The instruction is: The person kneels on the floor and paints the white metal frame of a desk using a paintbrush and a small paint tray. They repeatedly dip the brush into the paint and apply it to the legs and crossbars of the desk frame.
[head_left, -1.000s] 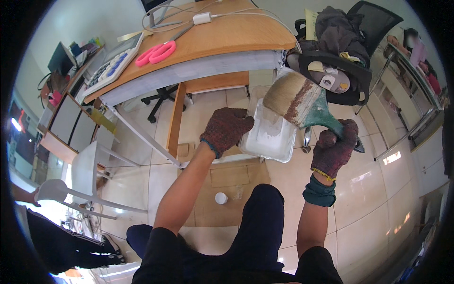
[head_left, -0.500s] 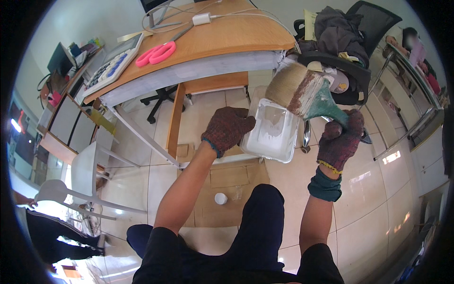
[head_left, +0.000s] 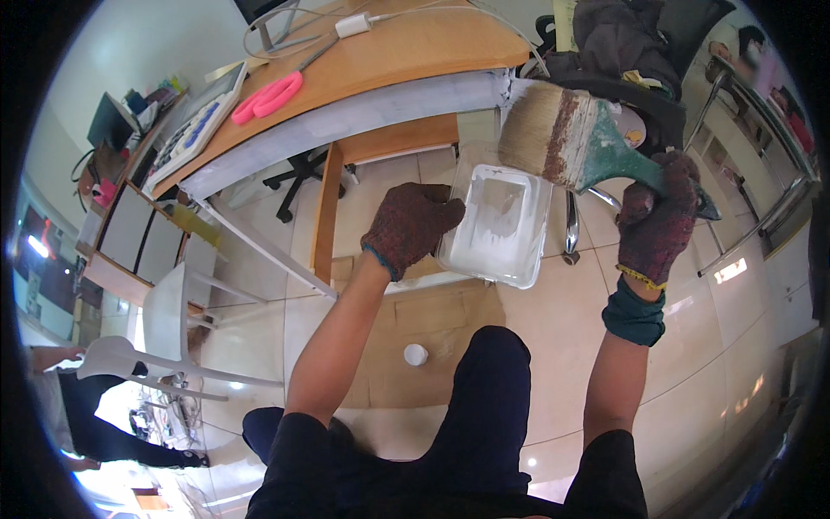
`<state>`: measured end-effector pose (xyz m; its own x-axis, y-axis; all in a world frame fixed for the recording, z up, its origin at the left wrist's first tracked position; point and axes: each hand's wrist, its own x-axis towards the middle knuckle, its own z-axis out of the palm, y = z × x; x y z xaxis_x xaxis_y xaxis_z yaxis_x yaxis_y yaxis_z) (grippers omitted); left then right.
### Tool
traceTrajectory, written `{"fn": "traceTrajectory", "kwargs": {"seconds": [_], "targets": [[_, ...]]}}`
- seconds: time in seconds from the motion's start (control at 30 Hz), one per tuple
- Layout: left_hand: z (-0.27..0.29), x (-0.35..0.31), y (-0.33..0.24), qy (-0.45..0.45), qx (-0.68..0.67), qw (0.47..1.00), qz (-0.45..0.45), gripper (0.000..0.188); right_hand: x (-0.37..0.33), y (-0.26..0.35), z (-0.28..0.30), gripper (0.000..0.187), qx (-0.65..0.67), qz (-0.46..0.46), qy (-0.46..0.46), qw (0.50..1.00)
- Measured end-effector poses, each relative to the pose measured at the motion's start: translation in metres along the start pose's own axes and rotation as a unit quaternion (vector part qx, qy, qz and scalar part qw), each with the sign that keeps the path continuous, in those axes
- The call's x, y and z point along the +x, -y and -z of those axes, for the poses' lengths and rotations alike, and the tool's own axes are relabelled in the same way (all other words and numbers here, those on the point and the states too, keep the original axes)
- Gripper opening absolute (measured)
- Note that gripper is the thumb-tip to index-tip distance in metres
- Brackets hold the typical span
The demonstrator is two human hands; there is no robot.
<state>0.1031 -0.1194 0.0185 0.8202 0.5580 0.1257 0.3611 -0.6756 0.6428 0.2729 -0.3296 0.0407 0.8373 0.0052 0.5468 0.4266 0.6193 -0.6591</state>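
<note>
My left hand, in a dark reddish knit glove, grips the left edge of a clear plastic tub. White paint covers the tub's bottom. A wide paintbrush with a green, paint-worn handle is held in my gloved right hand. Its tan bristles point left, just above the tub's upper right rim. Behind both hands runs the desk's front edge, streaked with white.
Pink-handled scissors, a calculator and a white charger lie on the wooden desk. Cardboard with a small white lid covers the floor. A white chair and a person are at left; an office chair stands right.
My right hand has moved the paintbrush to the right and slightly up. The tub stays in my left hand, almost in place. At left, the person has shifted, and the view has moved slightly.
</note>
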Motion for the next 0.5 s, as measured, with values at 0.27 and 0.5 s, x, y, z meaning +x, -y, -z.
{"fn": "traceTrajectory", "kwargs": {"seconds": [0.27, 0.5], "targets": [[0.008, -0.011, -0.015, 0.003, -0.034, 0.999, 0.033, 0.040, 0.058, -0.003, 0.022, 0.025, -0.427, 0.509, 0.075, 0.744], [0.009, -0.007, -0.020, 0.021, -0.028, 0.998, 0.060, 0.038, 0.062, 0.009, 0.033, 0.026, -0.283, 0.341, 0.185, 0.877]]}}
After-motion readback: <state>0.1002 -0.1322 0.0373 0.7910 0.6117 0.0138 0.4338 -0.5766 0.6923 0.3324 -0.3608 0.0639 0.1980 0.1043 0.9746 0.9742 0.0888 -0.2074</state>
